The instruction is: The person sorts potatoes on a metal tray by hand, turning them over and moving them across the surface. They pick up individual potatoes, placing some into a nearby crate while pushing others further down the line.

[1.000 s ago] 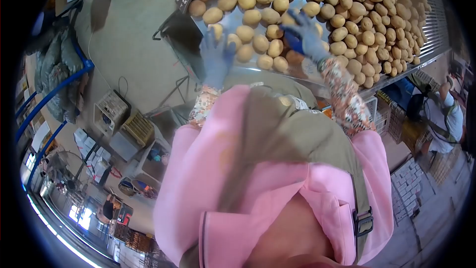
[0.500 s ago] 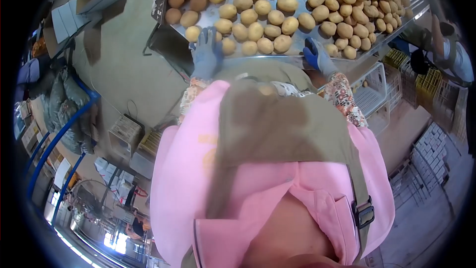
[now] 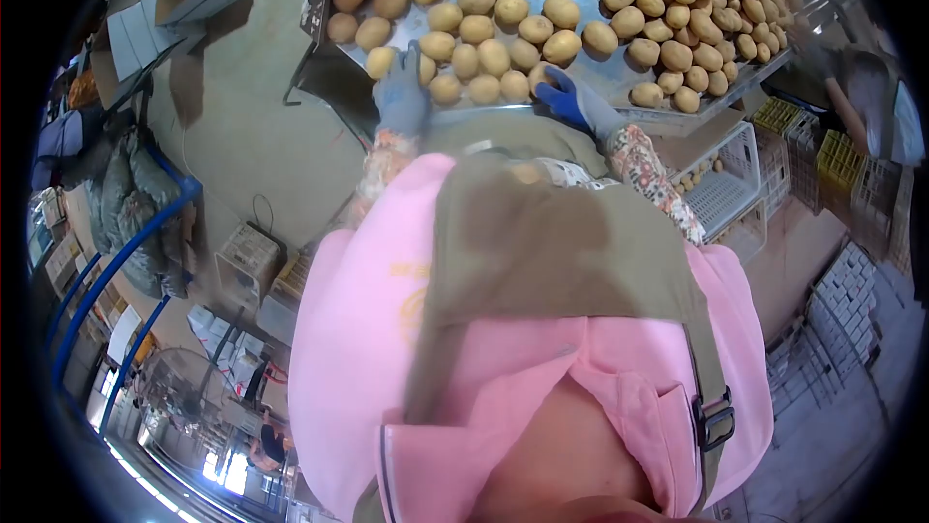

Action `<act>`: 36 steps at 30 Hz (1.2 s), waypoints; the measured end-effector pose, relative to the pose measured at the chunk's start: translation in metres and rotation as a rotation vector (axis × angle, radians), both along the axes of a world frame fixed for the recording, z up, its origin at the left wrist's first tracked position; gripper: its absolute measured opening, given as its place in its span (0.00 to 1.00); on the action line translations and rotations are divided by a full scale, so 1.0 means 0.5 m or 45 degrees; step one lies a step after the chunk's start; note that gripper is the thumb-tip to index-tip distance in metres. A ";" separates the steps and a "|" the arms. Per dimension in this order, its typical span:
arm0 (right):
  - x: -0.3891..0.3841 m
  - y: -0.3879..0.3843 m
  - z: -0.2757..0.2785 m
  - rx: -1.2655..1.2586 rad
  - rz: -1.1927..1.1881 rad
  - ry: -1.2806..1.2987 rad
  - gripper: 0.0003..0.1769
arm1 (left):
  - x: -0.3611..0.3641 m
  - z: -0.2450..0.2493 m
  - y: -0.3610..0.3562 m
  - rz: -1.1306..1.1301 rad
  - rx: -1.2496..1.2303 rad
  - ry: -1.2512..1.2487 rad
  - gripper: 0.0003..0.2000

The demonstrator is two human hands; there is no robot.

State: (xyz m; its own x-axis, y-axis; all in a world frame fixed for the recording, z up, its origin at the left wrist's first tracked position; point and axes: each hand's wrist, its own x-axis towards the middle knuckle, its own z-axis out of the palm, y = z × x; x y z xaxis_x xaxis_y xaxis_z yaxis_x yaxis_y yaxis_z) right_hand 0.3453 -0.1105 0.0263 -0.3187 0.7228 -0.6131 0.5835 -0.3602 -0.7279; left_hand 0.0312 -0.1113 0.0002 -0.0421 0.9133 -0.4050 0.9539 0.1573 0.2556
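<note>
The left hand's gloved grip [image 3: 399, 102] is extended with its fingers close together against the potatoes [image 3: 494, 57] at the worktop's near edge, while the right hand's grip [image 3: 585, 105] is spread beside the row's other end, contact unclear; the step looks like flanking and handling loose potatoes, and any lift would call for closing the fingers round them. They lie in a loose layer on the metal worktop [image 3: 610, 70], heaped more thickly to the right. Beyond are a white crate [image 3: 740, 196] holding more, yellow crates [image 3: 840, 160], another person [image 3: 905, 121], a blue rail [image 3: 145, 233] and dark sacks [image 3: 131, 199].
</note>
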 end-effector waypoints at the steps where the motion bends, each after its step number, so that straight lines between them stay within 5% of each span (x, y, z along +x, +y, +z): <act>1: -0.023 0.016 0.031 0.069 0.259 0.012 0.21 | -0.006 -0.010 0.012 0.032 -0.147 0.048 0.37; 2: -0.040 0.036 0.036 0.308 0.606 0.009 0.23 | 0.005 0.024 0.001 0.054 0.012 -0.046 0.31; 3: -0.051 0.050 0.056 0.307 0.628 0.012 0.23 | -0.003 0.022 -0.002 0.076 0.011 -0.046 0.31; 5: -0.064 0.065 0.093 0.250 0.230 0.454 0.19 | -0.025 0.013 0.004 0.105 0.124 -0.217 0.39; 7: -0.020 0.075 0.055 0.534 0.296 0.422 0.21 | -0.035 -0.004 -0.006 0.215 0.141 -0.280 0.38; 9: -0.009 0.081 0.120 0.637 0.052 -0.461 0.25 | -0.037 0.008 -0.022 0.421 0.253 -0.793 0.38; 10: 0.020 0.072 0.096 0.639 0.062 -0.458 0.25 | -0.037 0.016 -0.029 0.526 0.312 -1.049 0.38; 11: 0.062 0.050 0.048 0.682 0.362 -0.732 0.28 | -0.034 0.021 -0.036 0.541 0.317 -1.046 0.38; 12: 0.095 0.032 0.008 0.720 0.670 -0.998 0.31 | -0.025 0.030 -0.044 0.641 0.228 -1.447 0.40; 14: 0.133 0.010 -0.032 0.620 0.610 -0.829 0.34 | -0.002 0.061 -0.056 0.765 0.058 -2.088 0.46; 15: 0.135 0.002 -0.038 0.507 0.530 -0.671 0.36 | 0.011 0.097 -0.059 0.784 0.078 -2.078 0.46; 17: 0.099 0.007 -0.024 0.355 0.510 -0.711 0.40 | 0.033 0.168 -0.060 0.780 -0.220 -2.617 0.47; 20: 0.047 0.009 -0.029 0.322 0.341 -0.718 0.42 | 0.048 0.164 -0.065 0.749 -0.268 -2.751 0.44; 22: -0.022 0.029 0.024 0.093 -0.013 -0.424 0.43 | 0.056 0.163 -0.064 0.762 -0.320 -2.870 0.41; 23: -0.014 0.045 0.042 0.095 -0.021 -0.422 0.43 | 0.060 0.169 -0.060 0.807 -0.359 -2.987 0.40; 24: 0.004 0.060 0.059 0.314 0.513 -0.280 0.38 | 0.064 0.176 -0.058 0.853 -0.406 -3.100 0.38; 25: 0.016 0.076 0.082 0.532 1.044 -0.131 0.33 | 0.070 0.185 -0.054 0.840 -0.421 -3.096 0.38; 26: -0.013 0.071 0.127 -0.231 0.129 0.130 0.29 | 0.077 0.194 -0.047 0.880 -0.387 -3.001 0.37; 29: 0.007 0.066 0.131 -0.149 -0.136 0.522 0.29 | 0.122 0.177 -0.025 0.819 -0.283 -2.832 0.31; 31: -0.013 0.050 0.126 -0.240 -0.342 0.683 0.30 | 0.152 0.100 -0.004 0.142 0.229 -1.919 0.29; 32: -0.035 0.041 0.122 -0.344 -0.529 0.850 0.30 | 0.187 0.089 0.003 0.189 0.229 -1.796 0.26; 33: -0.059 0.034 0.121 -0.449 -0.716 1.020 0.30 | 0.245 0.016 0.003 0.576 -0.058 -2.381 0.17; 35: -0.047 0.045 0.084 -0.609 -0.846 1.011 0.32 | 0.242 -0.012 0.033 -0.582 0.318 -1.461 0.30; 36: 0.017 0.061 -0.028 -0.204 -0.365 0.646 0.33 | 0.232 0.008 0.025 -0.589 0.308 -1.461 0.30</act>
